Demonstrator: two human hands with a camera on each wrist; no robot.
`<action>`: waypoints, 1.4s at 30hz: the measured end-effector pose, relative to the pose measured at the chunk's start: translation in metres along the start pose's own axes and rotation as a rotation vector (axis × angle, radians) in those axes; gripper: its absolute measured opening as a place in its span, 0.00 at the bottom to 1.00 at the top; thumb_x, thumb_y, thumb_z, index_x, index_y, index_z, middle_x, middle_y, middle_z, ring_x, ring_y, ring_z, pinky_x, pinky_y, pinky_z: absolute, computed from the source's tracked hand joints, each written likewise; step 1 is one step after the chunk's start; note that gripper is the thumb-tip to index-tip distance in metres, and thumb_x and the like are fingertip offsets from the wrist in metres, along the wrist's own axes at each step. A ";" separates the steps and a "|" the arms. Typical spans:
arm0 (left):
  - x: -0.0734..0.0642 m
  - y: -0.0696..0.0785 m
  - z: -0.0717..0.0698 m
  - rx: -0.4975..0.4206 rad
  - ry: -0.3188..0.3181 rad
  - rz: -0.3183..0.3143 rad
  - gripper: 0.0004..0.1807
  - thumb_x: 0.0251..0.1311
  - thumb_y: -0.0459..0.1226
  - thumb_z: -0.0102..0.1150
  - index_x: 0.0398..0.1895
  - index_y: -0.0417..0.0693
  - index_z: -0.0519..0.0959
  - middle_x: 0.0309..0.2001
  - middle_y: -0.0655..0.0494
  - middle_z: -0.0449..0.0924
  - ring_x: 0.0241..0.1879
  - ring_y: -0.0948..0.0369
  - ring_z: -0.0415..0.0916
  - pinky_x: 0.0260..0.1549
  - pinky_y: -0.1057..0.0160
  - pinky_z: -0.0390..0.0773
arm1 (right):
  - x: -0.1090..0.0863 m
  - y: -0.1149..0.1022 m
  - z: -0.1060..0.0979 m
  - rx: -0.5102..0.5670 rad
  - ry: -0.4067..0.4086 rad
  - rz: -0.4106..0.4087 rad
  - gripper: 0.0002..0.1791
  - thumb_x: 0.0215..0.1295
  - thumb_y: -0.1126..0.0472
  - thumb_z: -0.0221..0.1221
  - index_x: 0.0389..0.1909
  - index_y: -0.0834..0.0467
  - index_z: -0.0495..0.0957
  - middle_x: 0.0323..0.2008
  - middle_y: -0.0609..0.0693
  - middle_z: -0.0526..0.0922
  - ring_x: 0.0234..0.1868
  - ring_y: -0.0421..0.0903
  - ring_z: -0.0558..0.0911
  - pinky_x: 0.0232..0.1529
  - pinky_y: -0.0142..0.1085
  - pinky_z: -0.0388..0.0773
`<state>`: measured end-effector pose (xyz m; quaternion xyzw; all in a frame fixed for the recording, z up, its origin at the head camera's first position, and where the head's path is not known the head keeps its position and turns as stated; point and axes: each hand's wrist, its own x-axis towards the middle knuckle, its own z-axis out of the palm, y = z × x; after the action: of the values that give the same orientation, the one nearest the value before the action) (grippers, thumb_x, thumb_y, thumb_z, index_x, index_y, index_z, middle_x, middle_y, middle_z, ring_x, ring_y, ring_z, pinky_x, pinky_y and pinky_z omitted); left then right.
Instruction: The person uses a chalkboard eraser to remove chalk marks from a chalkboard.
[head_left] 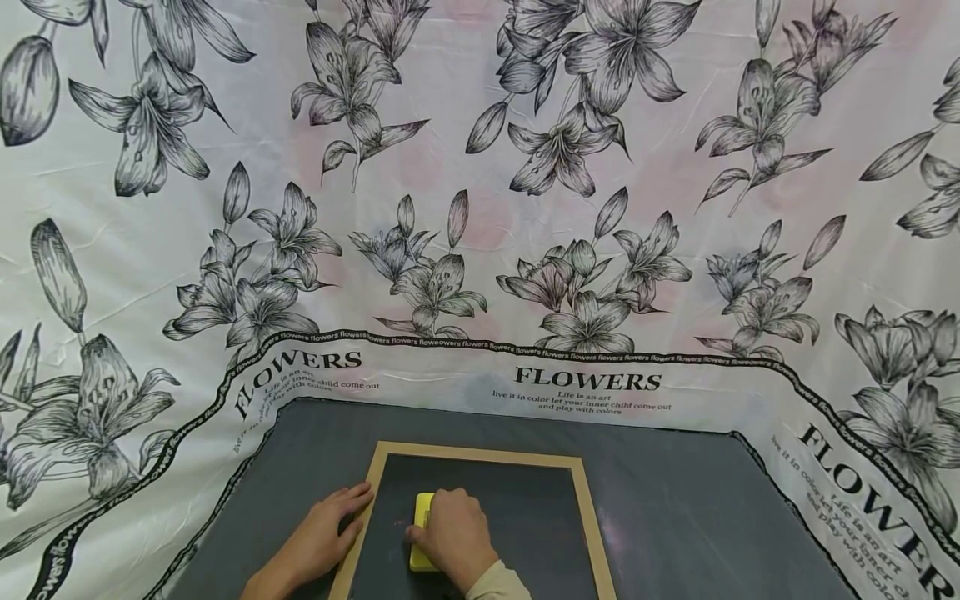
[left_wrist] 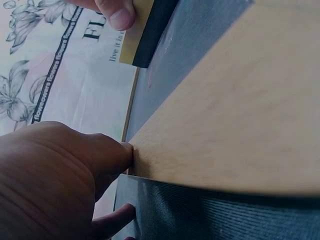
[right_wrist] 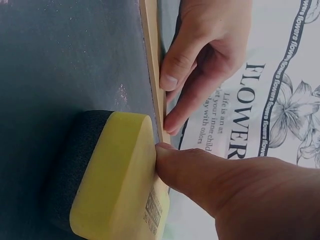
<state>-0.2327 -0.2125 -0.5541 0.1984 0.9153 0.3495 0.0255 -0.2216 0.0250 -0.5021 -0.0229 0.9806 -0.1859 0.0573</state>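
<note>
A chalkboard [head_left: 528, 517] with a light wooden frame [head_left: 480, 453] lies in front of me. My right hand [head_left: 455, 533] grips a yellow chalkboard eraser [right_wrist: 112, 170] from above. Its dark felt side [right_wrist: 75, 160] faces down against the board, left of the middle. In the right wrist view the thumb lies along the eraser's printed back. My left hand [head_left: 324, 533] rests at the left side of the frame, its fingertips pressing the wooden edge. A small pale pink chalk smudge [right_wrist: 121, 92] shows on the board between the eraser and the left side of the frame.
The chalkboard lies on a dark grey table surface [head_left: 675, 500]. A white cloth [head_left: 450, 379] printed with lilies and the word FLOWERS rises behind and at both sides. A faint pinkish patch [head_left: 618, 533] marks the grey surface right of the frame.
</note>
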 end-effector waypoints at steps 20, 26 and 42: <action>-0.002 -0.001 0.001 0.006 0.004 0.000 0.26 0.74 0.33 0.66 0.73 0.37 0.80 0.76 0.39 0.76 0.74 0.27 0.69 0.70 0.22 0.68 | 0.001 -0.006 0.004 0.026 -0.024 0.023 0.33 0.59 0.40 0.81 0.45 0.67 0.87 0.32 0.56 0.82 0.33 0.52 0.83 0.39 0.52 0.90; -0.002 -0.002 0.001 0.005 -0.002 0.007 0.26 0.74 0.33 0.66 0.73 0.36 0.80 0.76 0.38 0.76 0.74 0.26 0.69 0.70 0.21 0.68 | 0.000 -0.007 0.005 0.020 -0.018 0.022 0.34 0.59 0.38 0.80 0.43 0.67 0.87 0.30 0.55 0.80 0.31 0.51 0.81 0.36 0.50 0.88; -0.001 0.001 0.000 0.004 0.007 -0.001 0.25 0.74 0.33 0.66 0.73 0.37 0.80 0.76 0.39 0.76 0.75 0.26 0.69 0.71 0.23 0.69 | 0.000 -0.010 0.004 0.010 0.008 0.006 0.34 0.60 0.37 0.79 0.43 0.66 0.86 0.31 0.55 0.80 0.31 0.51 0.81 0.35 0.50 0.87</action>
<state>-0.2316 -0.2120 -0.5540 0.1968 0.9163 0.3482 0.0219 -0.2209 0.0141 -0.5021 -0.0190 0.9800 -0.1906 0.0541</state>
